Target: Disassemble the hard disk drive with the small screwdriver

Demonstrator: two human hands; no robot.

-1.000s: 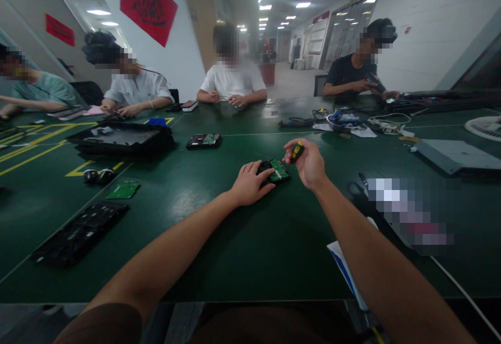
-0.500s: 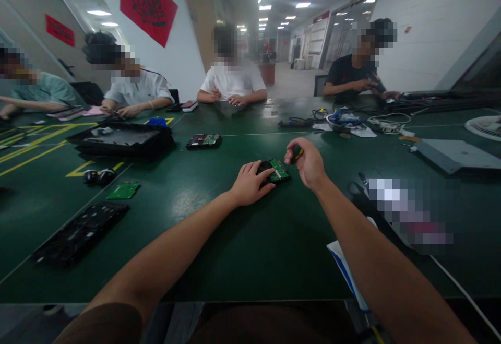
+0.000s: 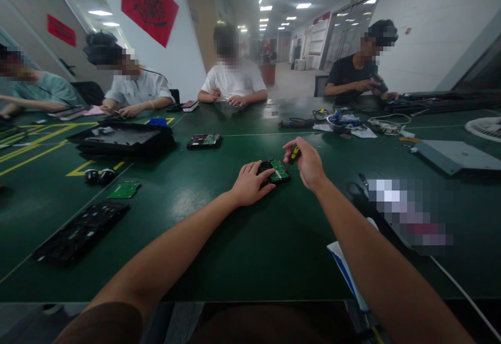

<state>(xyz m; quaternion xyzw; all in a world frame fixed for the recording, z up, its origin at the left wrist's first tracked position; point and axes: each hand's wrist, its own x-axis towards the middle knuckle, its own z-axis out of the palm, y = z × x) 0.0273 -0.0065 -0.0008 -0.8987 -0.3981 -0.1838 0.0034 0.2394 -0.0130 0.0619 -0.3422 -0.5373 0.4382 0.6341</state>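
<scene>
On the green table lies a hard drive [image 3: 278,170], its green circuit board facing up. My left hand [image 3: 250,183] rests over its left end, fingers curved along it and thumb at the near edge, holding it down. My right hand [image 3: 309,164] is closed round a screwdriver [image 3: 295,154] with a yellow and black handle. The screwdriver's thin shaft points down at the right end of the drive; whether its tip touches a screw is too small to tell. Another hard drive [image 3: 204,141] lies farther off to the left.
At left are a loose green circuit board [image 3: 124,190], a black plastic part [image 3: 82,233], black trays [image 3: 121,140] and two small round dark objects [image 3: 99,176]. To the right lie a grey metal box [image 3: 462,156], bundled cables [image 3: 346,119] and a blurred-out phone-like object. Several people sit across the table.
My right hand has turned slightly, so more of the screwdriver's yellow handle shows. My left hand and the hard drive have stayed in place.
</scene>
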